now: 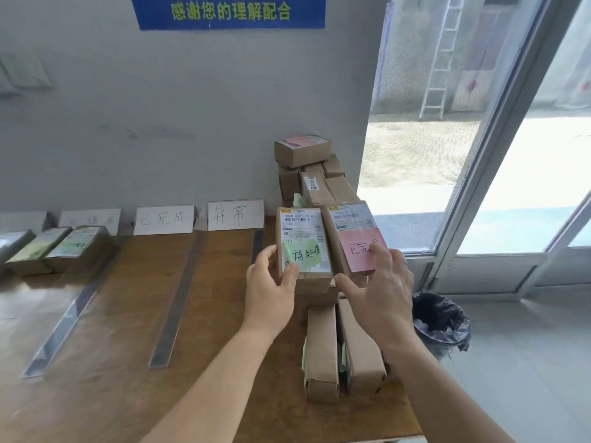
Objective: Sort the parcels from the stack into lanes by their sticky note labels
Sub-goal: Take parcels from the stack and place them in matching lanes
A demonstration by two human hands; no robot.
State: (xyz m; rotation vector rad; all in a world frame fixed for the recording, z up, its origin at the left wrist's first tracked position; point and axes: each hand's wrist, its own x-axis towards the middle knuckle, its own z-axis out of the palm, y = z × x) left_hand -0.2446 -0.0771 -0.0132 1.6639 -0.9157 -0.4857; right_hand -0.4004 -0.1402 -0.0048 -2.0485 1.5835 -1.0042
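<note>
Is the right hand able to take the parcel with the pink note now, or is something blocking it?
Probably yes. The right hand already rests its fingers on the pink-note parcel, and nothing lies on top of it. The left hand holds only the green-note parcel beside it.

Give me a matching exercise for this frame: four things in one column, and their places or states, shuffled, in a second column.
Things:
1. parcel with the green sticky note
2. parcel with the pink sticky note
3. trash bin
4. ladder

Places or states:
A. outside, leaning on a wall beyond the glass
B. held by the left hand, thumb on its face
C. on the floor right of the table, lined with a black bag
D. touched by the right hand, fingers over the note

Pairs: 1-B, 2-D, 3-C, 4-A
</note>
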